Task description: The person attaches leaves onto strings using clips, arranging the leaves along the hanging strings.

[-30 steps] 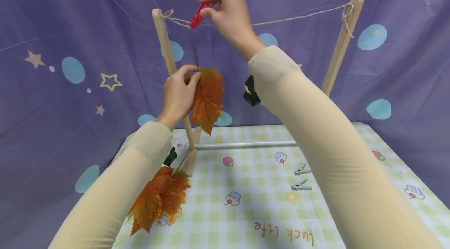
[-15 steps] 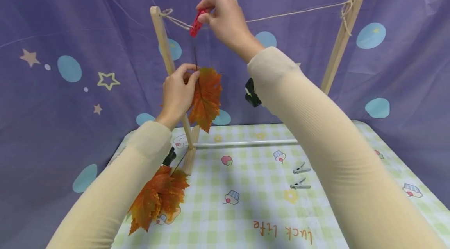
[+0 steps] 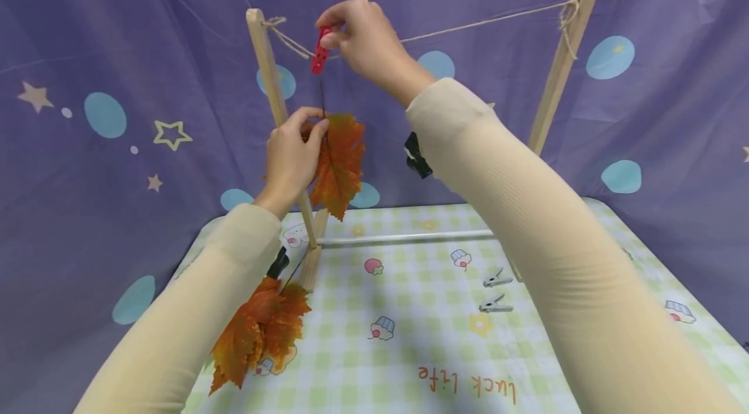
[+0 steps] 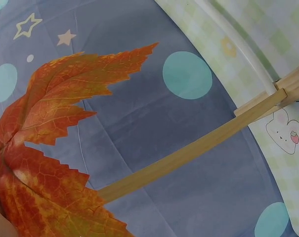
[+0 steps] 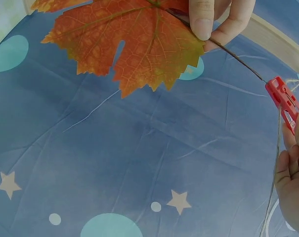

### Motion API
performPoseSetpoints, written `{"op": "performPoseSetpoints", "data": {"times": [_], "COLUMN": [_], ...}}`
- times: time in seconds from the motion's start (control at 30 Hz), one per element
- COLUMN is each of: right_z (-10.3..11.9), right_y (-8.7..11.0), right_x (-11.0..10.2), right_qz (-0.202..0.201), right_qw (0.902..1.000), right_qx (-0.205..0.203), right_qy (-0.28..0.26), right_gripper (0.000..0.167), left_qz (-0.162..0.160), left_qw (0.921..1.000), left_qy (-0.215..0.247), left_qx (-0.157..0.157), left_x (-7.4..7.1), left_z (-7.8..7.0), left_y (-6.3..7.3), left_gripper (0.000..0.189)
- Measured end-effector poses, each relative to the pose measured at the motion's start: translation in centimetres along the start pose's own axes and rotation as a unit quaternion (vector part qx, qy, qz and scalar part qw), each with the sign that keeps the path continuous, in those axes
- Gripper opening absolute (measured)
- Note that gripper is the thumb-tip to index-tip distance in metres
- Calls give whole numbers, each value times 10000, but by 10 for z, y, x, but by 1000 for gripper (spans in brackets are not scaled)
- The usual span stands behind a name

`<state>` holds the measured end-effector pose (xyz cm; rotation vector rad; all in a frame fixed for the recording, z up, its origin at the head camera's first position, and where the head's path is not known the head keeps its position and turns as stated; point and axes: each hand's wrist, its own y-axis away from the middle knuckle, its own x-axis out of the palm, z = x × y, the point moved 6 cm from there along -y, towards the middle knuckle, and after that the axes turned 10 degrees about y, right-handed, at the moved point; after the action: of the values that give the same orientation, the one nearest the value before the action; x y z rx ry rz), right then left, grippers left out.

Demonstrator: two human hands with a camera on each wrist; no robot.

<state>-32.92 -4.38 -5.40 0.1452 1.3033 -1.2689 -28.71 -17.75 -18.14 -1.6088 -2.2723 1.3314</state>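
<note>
Below, inverted "luck life" (image 3: pixel 455 381), above, red clip (image 5: pixel 282 98) seemingly touching stem (image 5: pixel 239 59)

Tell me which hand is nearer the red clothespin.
Right: the right hand pinches the red clothespin; the left hand is below it, pinching the leaf stem.

Brought the clip (image 3: pixel 318 60) lower and more upright with the right hand (image 3: pixel 368 37), drawing the string (image 3: pixel 480 24) into deeper sag.
</note>
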Motion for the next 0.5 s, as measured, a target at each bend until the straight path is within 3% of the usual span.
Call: {"op": "performPoseSetpoints", "data": {"times": [0.3, 0.5], "right_z": [-1, -2], "right_y": [2, 3], "right_x": [1, 1], "right_qz": [232, 103], "right_qw": [9997, 9999], "right_qx": [-5, -90], "right_qy": [-18, -40], "right_gripper": [38, 41], "left_qz": [-82, -113], "left_qw": [10000, 9999], "left_qy": [31, 65], "left_qx": [6, 31], "left_x": [1, 1], "left_z": [0, 0], "left_y": [-1, -2], "left_gripper": [26, 26]}}
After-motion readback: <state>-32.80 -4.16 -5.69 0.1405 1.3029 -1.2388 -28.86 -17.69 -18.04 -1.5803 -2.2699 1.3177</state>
